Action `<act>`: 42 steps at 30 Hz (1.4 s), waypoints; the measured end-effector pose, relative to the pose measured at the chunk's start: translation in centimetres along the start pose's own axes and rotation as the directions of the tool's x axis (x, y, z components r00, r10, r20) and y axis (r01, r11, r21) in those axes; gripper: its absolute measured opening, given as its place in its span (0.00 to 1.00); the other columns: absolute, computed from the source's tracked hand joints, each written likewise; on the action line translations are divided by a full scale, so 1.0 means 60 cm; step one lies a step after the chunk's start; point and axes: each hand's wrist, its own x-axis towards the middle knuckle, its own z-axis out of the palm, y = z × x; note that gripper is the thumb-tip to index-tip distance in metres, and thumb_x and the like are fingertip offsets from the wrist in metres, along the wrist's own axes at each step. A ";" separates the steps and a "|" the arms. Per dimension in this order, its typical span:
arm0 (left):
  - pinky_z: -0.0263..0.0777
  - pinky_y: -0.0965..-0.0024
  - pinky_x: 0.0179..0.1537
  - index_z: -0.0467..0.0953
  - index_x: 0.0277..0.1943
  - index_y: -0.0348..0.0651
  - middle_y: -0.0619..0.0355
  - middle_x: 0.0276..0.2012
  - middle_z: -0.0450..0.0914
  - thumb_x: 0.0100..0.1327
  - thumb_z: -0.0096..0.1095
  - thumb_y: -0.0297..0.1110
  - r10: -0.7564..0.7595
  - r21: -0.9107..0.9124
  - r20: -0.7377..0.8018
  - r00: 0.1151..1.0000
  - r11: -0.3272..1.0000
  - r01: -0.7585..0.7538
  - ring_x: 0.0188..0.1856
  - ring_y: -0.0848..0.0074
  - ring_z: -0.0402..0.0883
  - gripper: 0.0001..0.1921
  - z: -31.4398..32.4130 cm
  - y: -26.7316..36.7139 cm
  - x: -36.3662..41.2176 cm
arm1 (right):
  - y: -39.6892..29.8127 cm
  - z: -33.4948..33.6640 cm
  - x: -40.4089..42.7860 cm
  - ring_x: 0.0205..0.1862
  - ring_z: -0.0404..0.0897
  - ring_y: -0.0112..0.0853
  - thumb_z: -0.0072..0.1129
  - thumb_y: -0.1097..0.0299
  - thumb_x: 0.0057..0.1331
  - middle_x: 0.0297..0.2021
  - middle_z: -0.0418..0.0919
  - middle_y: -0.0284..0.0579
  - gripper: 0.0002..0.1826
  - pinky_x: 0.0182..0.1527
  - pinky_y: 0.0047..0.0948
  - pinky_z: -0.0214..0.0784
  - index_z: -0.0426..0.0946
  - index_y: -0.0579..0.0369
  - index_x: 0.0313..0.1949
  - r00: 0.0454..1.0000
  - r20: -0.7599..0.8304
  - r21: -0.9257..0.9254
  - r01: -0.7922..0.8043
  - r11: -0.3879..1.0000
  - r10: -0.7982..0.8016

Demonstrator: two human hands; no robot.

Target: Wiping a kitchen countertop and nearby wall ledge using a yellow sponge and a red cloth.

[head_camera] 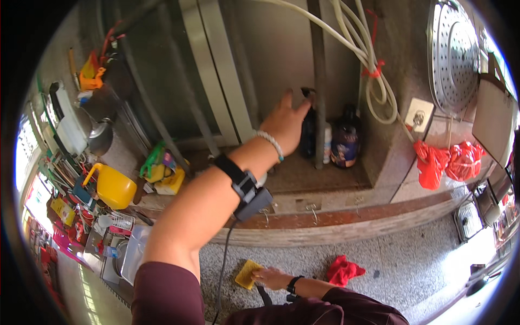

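Note:
My left hand (284,126) is raised to the window sill, fingers spread, beside a dark pump bottle (308,136). Its fingertips are near the black pump head; whether they touch it is hard to tell. A white bottle (327,144) and a dark purple bottle (345,144) with a printed label stand to the right, partly behind a metal window bar (319,81). Low on the speckled stone counter, my right hand (273,278) has its fingers on the right edge of a yellow sponge (248,274). A red cloth (344,271) lies crumpled to the right.
Vertical bars cross the window. White cable (378,89) hangs in loops at upper right, near red plastic bags (430,164) and a perforated steamer plate (455,61). Hooks (313,213) line the ledge. A yellow plastic scoop (115,186) and a clear tub (136,252) are left.

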 end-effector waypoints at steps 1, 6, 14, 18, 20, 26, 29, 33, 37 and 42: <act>0.66 0.60 0.59 0.62 0.63 0.46 0.31 0.63 0.54 0.55 0.48 0.16 0.021 -0.017 -0.022 1.000 1.000 -0.022 0.60 0.42 0.65 0.31 -0.006 0.003 -0.016 | 0.001 0.008 0.006 0.61 0.66 0.35 0.47 0.65 0.61 0.59 0.67 0.37 0.25 0.59 0.39 0.59 0.66 0.42 0.61 0.995 -0.067 0.058 -0.070 0.996 0.074; 0.70 0.60 0.54 0.66 0.60 0.47 0.42 0.61 0.60 0.54 0.60 0.24 0.141 -0.083 -0.067 0.988 0.986 -0.146 0.56 0.50 0.71 0.28 -0.067 -0.016 -0.139 | -0.004 -0.021 0.028 0.48 0.75 0.32 0.50 0.62 0.60 0.39 0.77 0.31 0.07 0.49 0.35 0.66 0.77 0.43 0.35 0.976 -0.130 -0.295 -0.205 0.933 0.173; 0.71 0.63 0.48 0.79 0.42 0.43 0.54 0.46 0.75 0.49 0.65 0.26 0.325 -0.133 -0.077 0.943 0.934 -0.333 0.47 0.62 0.76 0.14 -0.025 -0.111 -0.286 | 0.052 -0.089 -0.193 0.30 0.76 0.48 0.52 0.70 0.55 0.25 0.76 0.52 0.05 0.30 0.45 0.68 0.75 0.55 0.25 0.408 -0.508 0.509 -0.568 0.647 0.758; 0.70 0.63 0.48 0.78 0.42 0.40 0.55 0.45 0.76 0.49 0.64 0.26 0.411 -0.200 -0.094 0.907 0.884 -0.422 0.48 0.62 0.75 0.15 0.031 -0.095 -0.285 | -0.018 -0.323 -0.306 0.29 0.72 0.45 0.52 0.80 0.53 0.27 0.71 0.50 0.06 0.32 0.38 0.66 0.68 0.56 0.31 -0.073 -0.831 0.509 -0.500 0.701 0.552; 0.70 0.63 0.48 0.78 0.43 0.39 0.55 0.44 0.77 0.49 0.64 0.25 0.403 -0.245 -0.133 0.906 0.872 -0.424 0.48 0.63 0.74 0.15 0.054 -0.065 -0.266 | -0.035 -0.445 -0.324 0.32 0.72 0.46 0.51 0.82 0.53 0.29 0.70 0.50 0.08 0.35 0.38 0.65 0.67 0.58 0.33 -0.082 -0.961 0.268 -0.524 0.808 0.265; 0.70 0.64 0.48 0.79 0.42 0.41 0.56 0.41 0.77 0.51 0.65 0.27 0.256 -0.427 -0.092 0.962 0.863 -0.271 0.45 0.62 0.73 0.13 0.120 -0.039 -0.209 | 0.054 -0.530 -0.296 0.37 0.74 0.45 0.50 0.73 0.55 0.33 0.76 0.44 0.08 0.44 0.43 0.67 0.75 0.51 0.35 0.140 -0.981 -0.033 -0.797 0.603 0.132; 0.70 0.64 0.48 0.78 0.42 0.40 0.55 0.40 0.77 0.48 0.67 0.25 0.246 -0.495 -0.063 0.967 0.834 -0.244 0.45 0.61 0.73 0.15 0.125 -0.058 -0.211 | 0.022 -0.528 -0.176 0.45 0.75 0.42 0.49 0.74 0.53 0.37 0.77 0.45 0.12 0.55 0.38 0.64 0.76 0.52 0.38 0.323 -0.922 -0.099 -0.727 0.679 0.211; 0.71 0.64 0.47 0.72 0.47 0.42 0.55 0.40 0.77 0.46 0.70 0.24 0.151 -0.547 0.008 0.989 0.828 -0.122 0.44 0.63 0.75 0.22 0.120 -0.062 -0.209 | 0.037 -0.538 -0.231 0.45 0.75 0.41 0.52 0.75 0.52 0.41 0.77 0.43 0.14 0.50 0.38 0.68 0.75 0.53 0.40 0.408 -0.872 -0.128 -0.723 0.678 0.271; 0.72 0.65 0.46 0.69 0.51 0.45 0.56 0.40 0.77 0.46 0.71 0.25 0.140 -0.617 0.069 0.988 0.784 -0.068 0.43 0.66 0.76 0.27 0.116 -0.064 -0.199 | 0.065 -0.551 -0.336 0.43 0.75 0.45 0.56 0.77 0.51 0.38 0.77 0.47 0.12 0.44 0.40 0.69 0.75 0.56 0.37 0.192 -0.944 0.007 -0.799 0.601 0.267; 0.72 0.66 0.45 0.66 0.58 0.48 0.56 0.40 0.77 0.47 0.71 0.25 0.109 -0.630 0.115 0.987 0.777 -0.012 0.43 0.67 0.76 0.33 0.110 -0.055 -0.195 | 0.016 -0.526 -0.193 0.44 0.76 0.41 0.49 0.74 0.54 0.38 0.77 0.46 0.10 0.49 0.38 0.68 0.75 0.55 0.37 0.222 -0.966 -0.059 -0.690 0.722 0.133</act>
